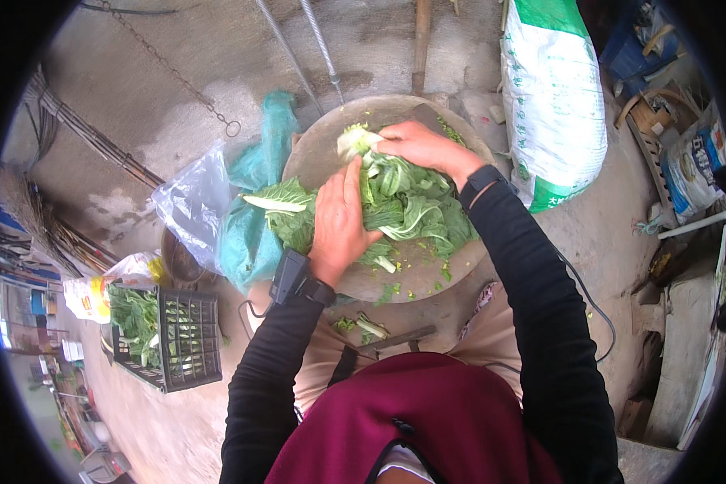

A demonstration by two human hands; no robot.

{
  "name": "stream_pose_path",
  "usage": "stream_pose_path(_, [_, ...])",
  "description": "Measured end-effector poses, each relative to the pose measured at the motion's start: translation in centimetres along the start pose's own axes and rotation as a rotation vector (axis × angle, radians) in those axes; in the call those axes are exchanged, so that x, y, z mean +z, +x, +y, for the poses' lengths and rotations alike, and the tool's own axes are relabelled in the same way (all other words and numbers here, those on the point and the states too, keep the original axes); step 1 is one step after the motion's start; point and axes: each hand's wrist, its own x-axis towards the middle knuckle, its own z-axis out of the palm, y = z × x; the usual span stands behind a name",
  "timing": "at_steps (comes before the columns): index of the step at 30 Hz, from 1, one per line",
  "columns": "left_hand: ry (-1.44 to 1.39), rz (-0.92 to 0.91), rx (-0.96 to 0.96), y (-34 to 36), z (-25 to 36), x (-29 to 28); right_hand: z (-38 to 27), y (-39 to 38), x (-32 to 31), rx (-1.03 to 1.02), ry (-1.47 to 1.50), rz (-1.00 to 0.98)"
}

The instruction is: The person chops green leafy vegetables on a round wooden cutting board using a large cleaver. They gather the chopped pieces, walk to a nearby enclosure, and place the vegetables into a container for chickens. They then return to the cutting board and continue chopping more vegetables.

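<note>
A heap of leafy greens [415, 206] with pale stalks lies on a round, grey-brown board [460, 270] in front of me. My left hand [340, 219] rests on the left side of the heap, fingers stretched out and thumb apart. Beyond it, my right hand [423, 149] is closed over the far part of the greens, beside a pale, cut-looking stalk end [356, 141]. One leaf with a thick white stalk [286, 202] sticks out left of my left hand. Behind my right hand lies a dark flat thing [429, 118], its kind unclear. Small green scraps dot the board.
A black crate [189, 343] of greens stands at the left, near a clear plastic bag [194, 206] and a teal bag [254, 242]. A large white-and-green sack [555, 105] stands at the far right. Trimmings [371, 327] lie on the floor by my legs.
</note>
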Motion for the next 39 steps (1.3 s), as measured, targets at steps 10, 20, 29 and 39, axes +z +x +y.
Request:
stream_pose_path(10, [-0.010,-0.123,0.114,3.9,-3.2,-0.1,2.2,-0.3,0.5,-0.233,-0.149,0.041])
stream_pose_path(20, [-0.090,-0.084,0.006,5.3,-4.2,-0.4,-0.1,-15.2,4.5,0.015,-0.441,0.238])
stream_pose_path(29, [0.225,0.316,0.040,3.5,-3.1,-2.4,4.7,-5.4,6.4,-0.223,-0.507,0.673])
stream_pose_path(39, [0.393,-0.193,0.172,2.4,-1.1,-0.8,4.1,-14.7,1.6,0.192,-0.571,0.438])
